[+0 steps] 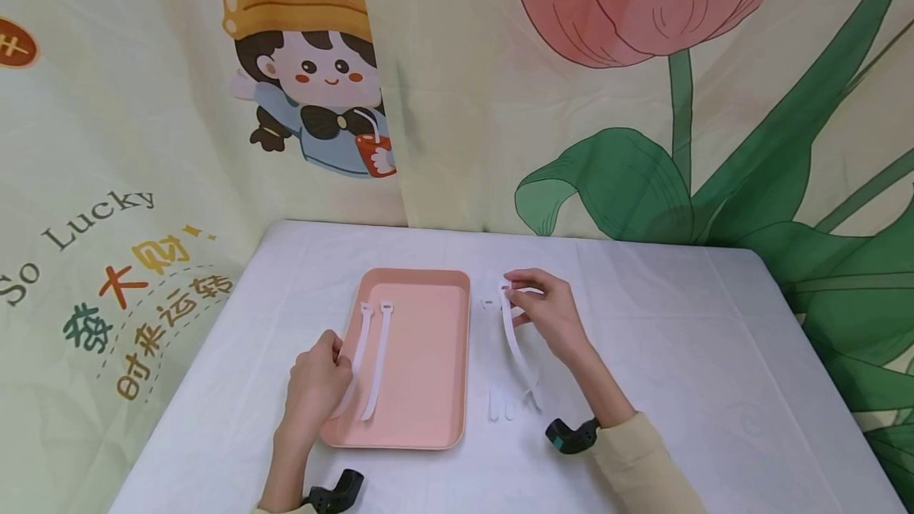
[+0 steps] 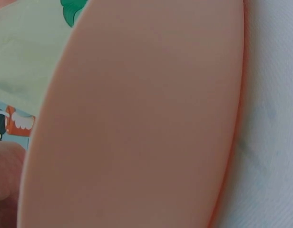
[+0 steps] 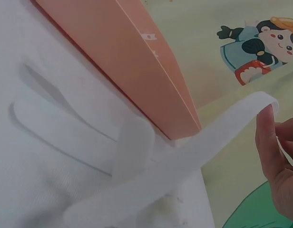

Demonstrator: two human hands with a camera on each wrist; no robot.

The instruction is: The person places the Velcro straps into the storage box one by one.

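A shallow pink tray lies on the table. My left hand grips its left rim; in the left wrist view the tray's side wall hides most of that hand. Two white straps with slotted heads lie lengthwise in the tray's left half. To the right of the tray, my right hand pinches the upper end of another white strap, whose tail hangs down towards the cloth. The right wrist view shows this strap bent over at the fingers. More white straps lie flat below it.
A white cloth covers the table, and the pale straps blend into it. Behind stands a printed backdrop with a cartoon child and a large flower. A black wrist camera sits on the right forearm, another on the left.
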